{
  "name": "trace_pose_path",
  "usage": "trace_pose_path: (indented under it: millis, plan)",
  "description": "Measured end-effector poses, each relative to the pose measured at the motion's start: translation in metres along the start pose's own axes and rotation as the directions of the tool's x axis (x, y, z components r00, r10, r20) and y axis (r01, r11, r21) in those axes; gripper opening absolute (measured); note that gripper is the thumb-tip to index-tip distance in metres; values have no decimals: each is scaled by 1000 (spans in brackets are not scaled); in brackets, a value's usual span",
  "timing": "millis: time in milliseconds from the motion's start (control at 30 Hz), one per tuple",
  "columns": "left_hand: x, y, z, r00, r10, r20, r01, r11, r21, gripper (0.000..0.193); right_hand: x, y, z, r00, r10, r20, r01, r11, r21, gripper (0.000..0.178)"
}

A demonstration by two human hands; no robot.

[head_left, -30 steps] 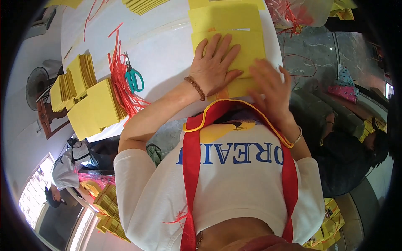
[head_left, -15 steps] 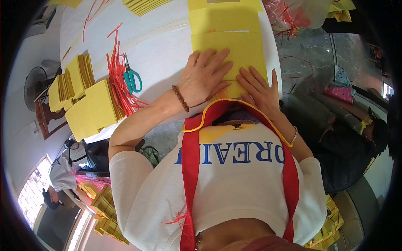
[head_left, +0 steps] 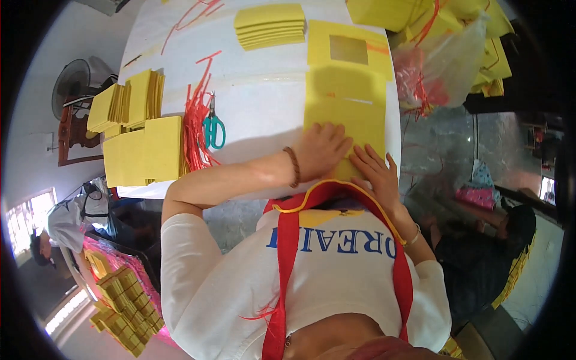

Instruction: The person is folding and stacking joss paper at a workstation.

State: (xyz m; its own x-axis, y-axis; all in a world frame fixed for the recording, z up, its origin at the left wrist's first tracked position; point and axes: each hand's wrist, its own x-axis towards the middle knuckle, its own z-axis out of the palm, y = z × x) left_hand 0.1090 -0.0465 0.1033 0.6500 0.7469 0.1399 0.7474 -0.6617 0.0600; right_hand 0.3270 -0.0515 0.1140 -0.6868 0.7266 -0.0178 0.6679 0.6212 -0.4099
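Observation:
My left hand (head_left: 324,150), with a brown bead bracelet at the wrist, lies flat on a yellow paper sheet (head_left: 345,114) at the table's near right edge. Its fingers are stretched out and hold nothing. Beside it my right hand (head_left: 375,171) rests with spread fingers on the sheet's right edge. The sheet's near end is partly hidden by my hands and the red apron edge. Just beyond lies another yellow sheet (head_left: 319,45) with a brownish square on it. Left of my hands are teal-handled scissors (head_left: 214,131) and a bundle of red strips (head_left: 195,129).
Folded yellow paper stacks (head_left: 162,141) stand at the white table's left edge, another stack (head_left: 270,27) at the far side. A clear plastic bag (head_left: 450,66) and yellow pieces are at the far right. People sit at left (head_left: 75,219) and right (head_left: 480,258); a fan (head_left: 71,81) stands left.
The view has shifted, so the table sits lower and farther right in the picture. Both hands stay flat on the yellow sheet, with the left fingers drawn a little closer together.

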Motion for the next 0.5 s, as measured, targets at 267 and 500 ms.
trace_pose_path:
  millis: [267, 500]
  plan:
    - [20, -27, -16, 988, -93, -127, 71, 984, -165, 46, 27, 56, -30, 847, 519, -114, -148, 437, 887, 40]
    - [34, -203, -63, 778, -218, -589, 386, 906, 174, 45, 39, 73, -13, 815, 569, -112, -173, 423, 890, 32]
